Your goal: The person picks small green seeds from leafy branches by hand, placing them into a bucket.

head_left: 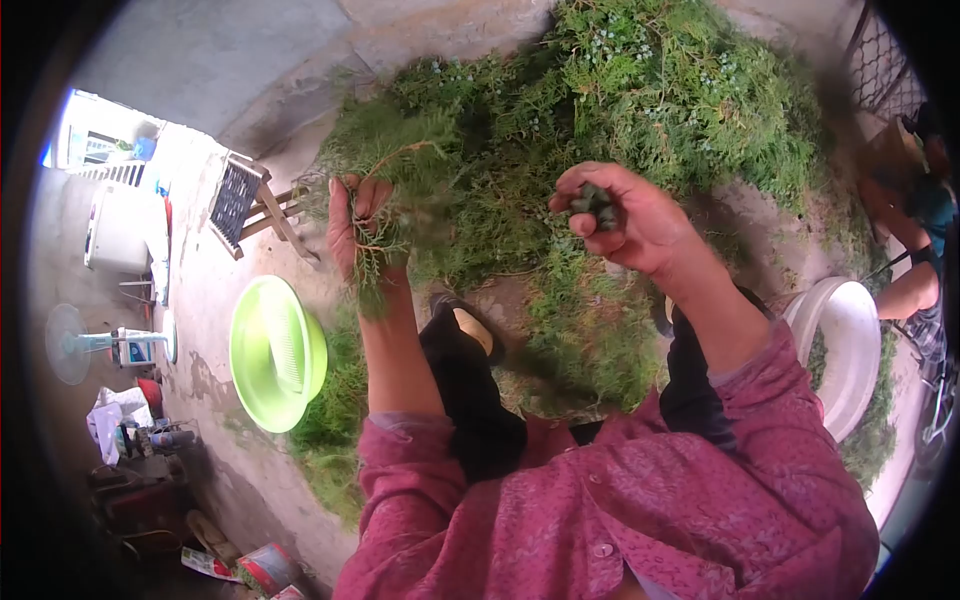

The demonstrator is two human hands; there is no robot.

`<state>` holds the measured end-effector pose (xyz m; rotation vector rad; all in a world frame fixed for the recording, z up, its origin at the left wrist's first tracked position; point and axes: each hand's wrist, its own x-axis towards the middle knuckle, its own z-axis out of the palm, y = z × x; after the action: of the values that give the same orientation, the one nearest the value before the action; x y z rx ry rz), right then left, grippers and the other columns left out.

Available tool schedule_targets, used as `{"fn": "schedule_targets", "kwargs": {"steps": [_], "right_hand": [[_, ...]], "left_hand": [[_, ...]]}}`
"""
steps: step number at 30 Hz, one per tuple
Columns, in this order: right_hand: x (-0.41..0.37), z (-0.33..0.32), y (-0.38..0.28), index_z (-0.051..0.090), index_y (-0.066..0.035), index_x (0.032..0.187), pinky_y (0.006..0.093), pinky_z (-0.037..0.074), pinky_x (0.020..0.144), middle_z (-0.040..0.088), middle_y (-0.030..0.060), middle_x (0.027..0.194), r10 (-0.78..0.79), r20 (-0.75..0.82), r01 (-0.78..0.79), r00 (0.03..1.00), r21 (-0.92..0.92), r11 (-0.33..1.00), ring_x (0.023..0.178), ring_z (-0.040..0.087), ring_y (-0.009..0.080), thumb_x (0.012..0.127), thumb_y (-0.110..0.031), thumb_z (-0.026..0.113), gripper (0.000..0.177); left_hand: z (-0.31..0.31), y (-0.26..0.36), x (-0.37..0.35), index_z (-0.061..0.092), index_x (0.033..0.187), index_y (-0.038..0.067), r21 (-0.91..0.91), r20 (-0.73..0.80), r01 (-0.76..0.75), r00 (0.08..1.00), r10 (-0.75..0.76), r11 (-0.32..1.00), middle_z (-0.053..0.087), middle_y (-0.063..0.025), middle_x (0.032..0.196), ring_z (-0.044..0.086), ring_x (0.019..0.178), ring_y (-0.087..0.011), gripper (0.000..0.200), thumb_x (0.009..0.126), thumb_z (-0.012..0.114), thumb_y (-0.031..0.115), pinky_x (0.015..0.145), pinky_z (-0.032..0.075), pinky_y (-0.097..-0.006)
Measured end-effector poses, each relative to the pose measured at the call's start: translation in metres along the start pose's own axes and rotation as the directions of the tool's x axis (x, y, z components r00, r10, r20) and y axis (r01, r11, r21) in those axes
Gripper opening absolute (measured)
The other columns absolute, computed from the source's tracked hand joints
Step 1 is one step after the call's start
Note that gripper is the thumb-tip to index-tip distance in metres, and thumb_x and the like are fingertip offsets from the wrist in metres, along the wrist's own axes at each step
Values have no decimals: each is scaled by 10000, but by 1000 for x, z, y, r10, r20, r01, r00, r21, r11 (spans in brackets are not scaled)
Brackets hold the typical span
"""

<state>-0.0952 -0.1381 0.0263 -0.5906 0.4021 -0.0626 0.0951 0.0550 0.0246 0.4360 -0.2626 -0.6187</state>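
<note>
My left hand [358, 225] is closed round a green conifer sprig [378, 243], whose leafy ends stick out above and below the fingers. Cupped in my right hand [630, 215], with the fingers curled over, are several small grey-green cones [597, 207]. Both hands are raised in front of me, well apart. Below and beyond them spreads a large heap of cut conifer branches [690, 100], dotted with pale bluish cones. More loose green sprigs [590, 320] lie on the ground between my feet.
A lime-green basin [240, 360] sits on the floor at left, a white tub [862, 340] at right. A folding stool [262, 208] stands beyond the basin, a fan [75, 343] at far left. Another person's arm [905, 290] shows at the right edge. A wall [270, 50] rises behind.
</note>
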Motion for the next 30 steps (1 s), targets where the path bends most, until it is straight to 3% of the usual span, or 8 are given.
{"fn": "schedule_targets", "kwargs": {"steps": [3, 4, 6, 8, 16, 18, 28, 30], "right_hand": [[5, 5, 6, 553, -29, 926, 153, 342, 352, 586, 114, 833, 44, 35, -41, 998, -72, 997, 562, 558, 103, 828, -133, 510, 149], [7, 6, 8, 558, -40, 935, 151, 337, 354, 594, 99, 824, 47, 63, -40, 997, -107, 994, 569, 562, 101, 823, -129, 524, 147], [8, 10, 10, 564, -51, 945, 149, 332, 356, 601, 85, 815, 50, 90, -38, 995, -139, 990, 576, 566, 99, 819, -125, 539, 148], [8, 16, 12, 570, -77, 957, 150, 344, 387, 611, 48, 814, 49, 54, -36, 997, -226, 973, 597, 575, 90, 802, -125, 579, 163], [24, 26, 30, 559, -103, 956, 172, 387, 437, 616, 15, 821, 73, 147, -48, 986, -169, 984, 611, 576, 83, 787, -165, 624, 191], [25, 30, 30, 556, -104, 943, 173, 389, 435, 614, 10, 812, 53, 113, -36, 992, -145, 989, 608, 576, 84, 787, -177, 629, 187], [28, 26, 31, 559, -44, 850, 164, 460, 444, 587, 37, 709, 43, 131, -24, 990, -147, 989, 515, 529, 54, 770, -105, 631, 124], [25, 26, 29, 559, -37, 841, 170, 459, 437, 582, 42, 689, 66, 146, -35, 987, -203, 979, 488, 515, 53, 768, -92, 624, 113]], "left_hand": [[16, -14, -5, 505, 819, 49, 65, -160, -27, 986, 37, 998, 356, 15, 578, 308, 474, -80, 227, 909, 425, 241, 424, 315, -232], [12, -14, -3, 505, 819, 49, 66, -157, -24, 987, 34, 998, 356, 15, 578, 308, 474, -80, 227, 909, 425, 241, 424, 315, -232], [-1, -14, 0, 486, 852, 101, 87, 85, 70, 993, -77, 994, 396, 30, 613, 423, 485, -130, 185, 902, 426, 269, 433, 416, -313], [3, -17, -2, 485, 855, 95, 113, 59, 68, 995, -75, 991, 397, 25, 615, 426, 492, -131, 191, 902, 426, 270, 439, 426, -312], [9, -35, -2, 483, 863, 74, 98, 98, 139, 984, -149, 985, 391, 15, 611, 438, 546, -124, 207, 903, 427, 269, 460, 453, -297], [23, -41, -6, 511, 814, 64, 154, -65, 101, 994, -91, 983, 367, 6, 571, 320, 482, -80, 210, 899, 446, 245, 437, 293, -209], [26, -38, -4, 482, 760, 68, 190, 76, 179, 978, -196, 965, 366, 4, 555, 297, 489, -85, 226, 901, 443, 241, 436, 260, -232], [19, -39, 3, 491, 770, 77, 222, 66, 79, 993, -96, 972, 361, 7, 535, 320, 471, -96, 226, 897, 452, 259, 445, 319, -229]]}}
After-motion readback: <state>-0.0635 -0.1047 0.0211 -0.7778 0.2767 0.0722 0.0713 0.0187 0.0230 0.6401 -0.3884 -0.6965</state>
